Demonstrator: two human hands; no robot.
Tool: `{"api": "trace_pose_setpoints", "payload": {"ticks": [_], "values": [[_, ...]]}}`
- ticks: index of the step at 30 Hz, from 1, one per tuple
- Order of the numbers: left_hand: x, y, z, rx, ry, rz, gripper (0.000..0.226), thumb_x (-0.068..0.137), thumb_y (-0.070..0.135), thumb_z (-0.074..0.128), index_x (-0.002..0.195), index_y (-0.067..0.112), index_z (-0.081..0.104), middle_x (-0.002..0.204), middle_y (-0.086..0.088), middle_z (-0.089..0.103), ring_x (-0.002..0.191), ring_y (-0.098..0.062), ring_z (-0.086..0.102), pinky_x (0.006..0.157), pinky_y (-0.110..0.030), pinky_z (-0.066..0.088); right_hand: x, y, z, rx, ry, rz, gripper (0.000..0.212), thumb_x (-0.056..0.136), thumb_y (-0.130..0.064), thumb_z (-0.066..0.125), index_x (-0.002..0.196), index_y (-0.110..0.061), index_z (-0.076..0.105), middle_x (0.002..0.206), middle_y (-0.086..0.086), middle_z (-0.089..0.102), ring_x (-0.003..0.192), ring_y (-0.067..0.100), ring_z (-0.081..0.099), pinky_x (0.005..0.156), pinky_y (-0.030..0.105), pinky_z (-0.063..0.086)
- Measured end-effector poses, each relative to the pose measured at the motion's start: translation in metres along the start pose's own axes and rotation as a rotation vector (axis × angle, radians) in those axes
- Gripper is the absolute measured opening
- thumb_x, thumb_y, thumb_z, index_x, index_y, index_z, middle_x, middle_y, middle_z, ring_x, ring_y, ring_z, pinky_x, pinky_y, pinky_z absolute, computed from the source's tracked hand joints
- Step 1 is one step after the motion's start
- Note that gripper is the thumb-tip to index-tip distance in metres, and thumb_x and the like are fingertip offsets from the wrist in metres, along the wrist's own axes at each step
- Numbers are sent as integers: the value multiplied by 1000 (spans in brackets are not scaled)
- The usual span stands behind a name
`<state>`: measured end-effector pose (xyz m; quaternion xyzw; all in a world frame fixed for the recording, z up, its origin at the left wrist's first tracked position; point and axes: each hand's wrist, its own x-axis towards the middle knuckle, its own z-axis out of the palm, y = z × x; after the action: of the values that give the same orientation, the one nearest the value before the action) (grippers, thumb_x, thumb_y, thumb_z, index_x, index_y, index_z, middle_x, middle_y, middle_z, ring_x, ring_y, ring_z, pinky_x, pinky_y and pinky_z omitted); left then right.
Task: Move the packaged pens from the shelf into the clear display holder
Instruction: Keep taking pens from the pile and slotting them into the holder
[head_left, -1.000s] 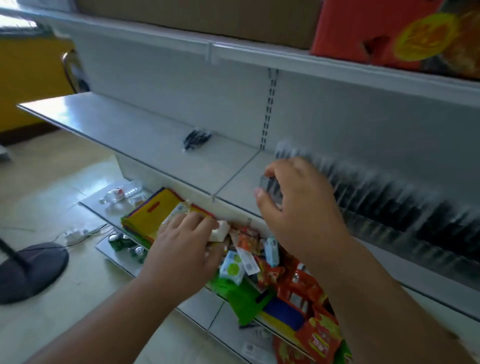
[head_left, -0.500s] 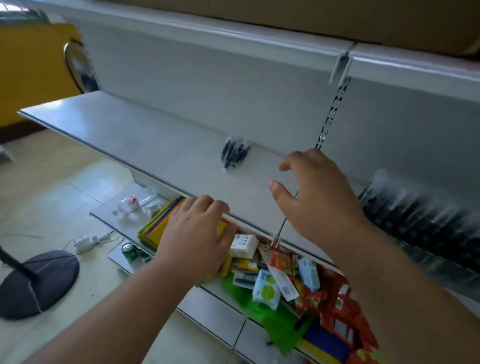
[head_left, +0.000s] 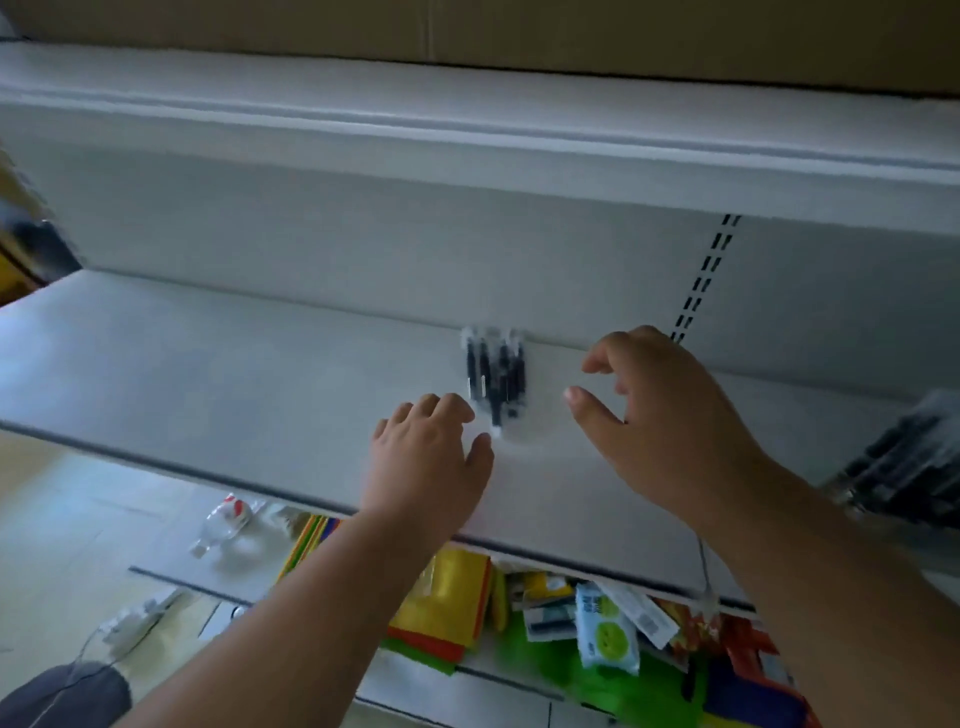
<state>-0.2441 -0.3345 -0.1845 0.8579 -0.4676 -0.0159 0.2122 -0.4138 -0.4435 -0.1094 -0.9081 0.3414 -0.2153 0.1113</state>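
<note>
A small bundle of black packaged pens lies on the white shelf, near the back wall. My left hand hovers just left of and in front of the pens, fingers loosely bent, holding nothing. My right hand is to the right of the pens, thumb and fingers spread apart and empty. The clear display holder with several dark pens in it stands at the far right edge of the shelf, blurred.
Above is another white shelf with a cardboard box. Below, a lower shelf holds colourful packets, a yellow pack and a plastic bottle. A dark round stand base sits on the tiled floor at the bottom left.
Both hands have moved left and forward from the display holder to either side of the pen bundle. The view has turned left, so the holder is now at the right edge.
</note>
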Motion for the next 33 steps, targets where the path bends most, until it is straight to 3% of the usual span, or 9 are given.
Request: {"api": "trace_pose_setpoints", "payload": {"ticks": [3,9,15,19,23,28,33], "values": [[47,-18,0,0,-32,40,37,93,51,48,120,26,56,120,4,60,116,-21,50,98,-35,37,8,-13,12,-15,65,80,28,89,-45,53,106,-23,57,106,-7,52,94,13,54,77,32,45],[95,-26,10,41,-218,36,68,84,68,47,132,20,51,134,-5,46,129,-29,37,106,-41,32,7,-31,26,-30,148,186,32,87,-46,50,107,-21,57,103,-9,52,92,10,50,73,27,38],[101,-36,6,61,-247,118,53,86,49,45,129,18,51,132,-7,46,127,-29,37,103,-40,33,9,-33,33,-48,213,241,26,88,-42,55,104,-21,58,96,-13,48,86,5,46,66,16,33],[101,-40,4,45,-232,107,58,86,55,45,129,16,52,131,-7,50,126,-28,41,103,-40,34,8,-36,37,-51,223,251,25,88,-41,55,102,-21,59,94,-14,46,83,2,43,67,8,27],[102,-30,8,170,-211,175,51,83,53,49,114,13,53,117,-8,58,112,-30,52,93,-39,41,10,-36,39,-51,215,249,24,88,-42,56,103,-22,58,92,-18,43,82,1,43,66,9,29],[113,-33,3,252,-227,185,21,85,39,47,77,19,49,71,0,51,70,-24,50,62,-30,39,10,-35,39,-52,208,238,24,88,-41,56,102,-21,59,94,-16,48,83,-1,43,67,9,29],[104,-43,-4,140,-212,211,19,91,36,44,84,19,49,71,1,49,70,-24,52,56,-29,38,9,-35,44,-25,192,243,22,89,-39,57,102,-22,59,84,-24,40,73,-6,42,66,9,28]]}}
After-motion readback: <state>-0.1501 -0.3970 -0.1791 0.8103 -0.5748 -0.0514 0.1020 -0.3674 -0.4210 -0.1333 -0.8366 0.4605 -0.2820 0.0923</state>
